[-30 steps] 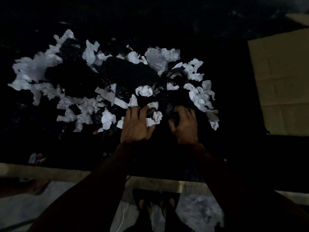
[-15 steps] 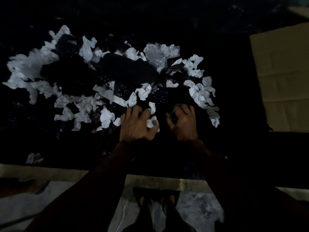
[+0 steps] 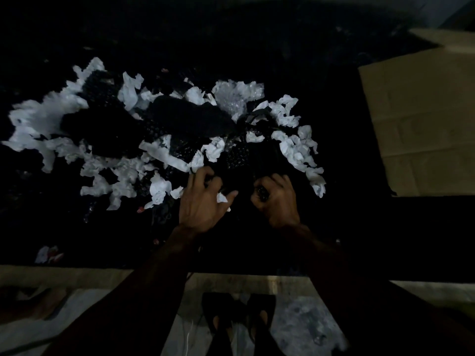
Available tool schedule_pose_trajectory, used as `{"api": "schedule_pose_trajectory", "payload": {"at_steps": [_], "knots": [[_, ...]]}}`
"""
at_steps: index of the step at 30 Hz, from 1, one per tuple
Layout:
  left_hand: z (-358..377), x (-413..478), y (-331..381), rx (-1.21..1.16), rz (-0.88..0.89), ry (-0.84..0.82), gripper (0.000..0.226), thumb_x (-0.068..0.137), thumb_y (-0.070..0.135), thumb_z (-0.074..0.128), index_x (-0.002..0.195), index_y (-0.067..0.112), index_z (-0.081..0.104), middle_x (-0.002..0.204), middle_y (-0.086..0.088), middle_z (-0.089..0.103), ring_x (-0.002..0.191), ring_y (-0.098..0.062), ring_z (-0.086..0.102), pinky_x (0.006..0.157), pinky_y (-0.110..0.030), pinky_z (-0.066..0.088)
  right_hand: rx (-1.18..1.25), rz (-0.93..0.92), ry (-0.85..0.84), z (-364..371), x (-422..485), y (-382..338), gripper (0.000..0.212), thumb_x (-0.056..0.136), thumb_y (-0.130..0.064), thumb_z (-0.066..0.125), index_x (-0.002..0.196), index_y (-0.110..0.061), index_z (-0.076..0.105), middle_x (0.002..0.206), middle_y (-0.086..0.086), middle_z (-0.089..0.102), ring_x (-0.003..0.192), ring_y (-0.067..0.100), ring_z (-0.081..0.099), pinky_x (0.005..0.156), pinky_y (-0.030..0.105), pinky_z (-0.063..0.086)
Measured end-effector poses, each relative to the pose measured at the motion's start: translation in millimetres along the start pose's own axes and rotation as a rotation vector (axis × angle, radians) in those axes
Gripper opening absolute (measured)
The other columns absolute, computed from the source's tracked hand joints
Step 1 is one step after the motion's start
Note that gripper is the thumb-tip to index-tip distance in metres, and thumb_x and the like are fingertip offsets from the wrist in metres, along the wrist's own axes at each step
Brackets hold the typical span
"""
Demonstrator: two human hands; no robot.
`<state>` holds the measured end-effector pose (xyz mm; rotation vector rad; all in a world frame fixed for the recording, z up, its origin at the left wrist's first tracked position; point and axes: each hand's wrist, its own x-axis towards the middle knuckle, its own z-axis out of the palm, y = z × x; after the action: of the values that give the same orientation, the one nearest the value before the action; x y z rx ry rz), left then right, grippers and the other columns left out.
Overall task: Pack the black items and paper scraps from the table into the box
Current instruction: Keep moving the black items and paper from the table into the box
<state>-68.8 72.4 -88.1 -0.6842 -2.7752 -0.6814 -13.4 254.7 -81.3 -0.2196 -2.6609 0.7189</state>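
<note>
A heap of white crumpled paper scraps (image 3: 159,186) and black textured items (image 3: 187,119) lies spread over the dark table (image 3: 334,232). My left hand (image 3: 203,201) sits at the heap's near edge, fingers curled round a small white scrap and dark material. My right hand (image 3: 276,199) is just to its right, fingers curled round a black bubbly piece (image 3: 262,192). A clear bubble-wrap wad (image 3: 236,97) lies at the back of the heap. The cardboard box (image 3: 421,119) is at the right.
The table's near edge (image 3: 77,268) runs across the bottom, with pale floor and my feet (image 3: 239,314) below. A small scrap (image 3: 47,254) lies alone near the front left edge. Dim light hides much of the dark surface.
Both hands have gone from lying flat on the heap to curling their fingers around scraps and black material, drawing it toward the near edge.
</note>
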Motion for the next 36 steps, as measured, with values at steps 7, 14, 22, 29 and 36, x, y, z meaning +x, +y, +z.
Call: {"api": "schedule_pose_trajectory", "payload": {"at_steps": [7,14,22,29,36], "knots": [[-26,25,13,-0.125,-0.120,-0.161,0.026,0.073,0.023,0.071,0.094,0.012,0.062,0.087,-0.011,0.067,0.082,-0.034,0.064,0.068,-0.035,0.048,0.103,0.102,-0.056,-35,3,-10,0.018,0.070,-0.014,0.074,0.088,-0.013,0.070,0.085,0.006,0.064,0.081,0.029,0.059,0.073,0.028,0.047],[-109,110,46,-0.326,0.050,0.039,0.028,0.077,0.040,0.075,0.096,0.020,0.071,0.093,0.004,0.072,0.088,-0.012,0.066,0.080,-0.024,0.051,0.190,0.081,0.168,-104,87,-46,0.032,0.076,-0.035,0.079,0.104,-0.021,0.073,0.095,0.003,0.069,0.091,0.020,0.064,0.087,0.027,0.050],[-195,183,105,-0.402,0.363,0.245,0.051,0.068,0.050,0.075,0.107,0.017,0.072,0.100,0.000,0.072,0.090,-0.010,0.066,0.086,-0.014,0.045,0.077,-0.092,0.421,-216,149,-83,0.037,0.078,-0.039,0.077,0.110,-0.020,0.071,0.096,0.003,0.068,0.094,0.019,0.060,0.083,0.018,0.038],[-201,223,194,-0.511,0.575,0.337,0.049,0.071,0.053,0.073,0.108,0.021,0.071,0.098,0.004,0.072,0.085,-0.008,0.067,0.082,-0.022,0.051,-0.012,-0.093,0.632,-299,151,-55,0.038,0.074,-0.042,0.074,0.103,-0.018,0.072,0.089,0.001,0.070,0.084,0.020,0.064,0.079,0.029,0.049],[-177,231,302,-0.591,0.674,0.327,0.041,0.072,0.039,0.074,0.107,0.017,0.070,0.099,0.002,0.072,0.084,-0.009,0.066,0.078,-0.007,0.043,-0.054,-0.063,0.708,-378,118,13,0.032,0.078,-0.039,0.075,0.102,-0.020,0.067,0.094,-0.004,0.069,0.086,0.009,0.060,0.075,0.023,0.046]]}}
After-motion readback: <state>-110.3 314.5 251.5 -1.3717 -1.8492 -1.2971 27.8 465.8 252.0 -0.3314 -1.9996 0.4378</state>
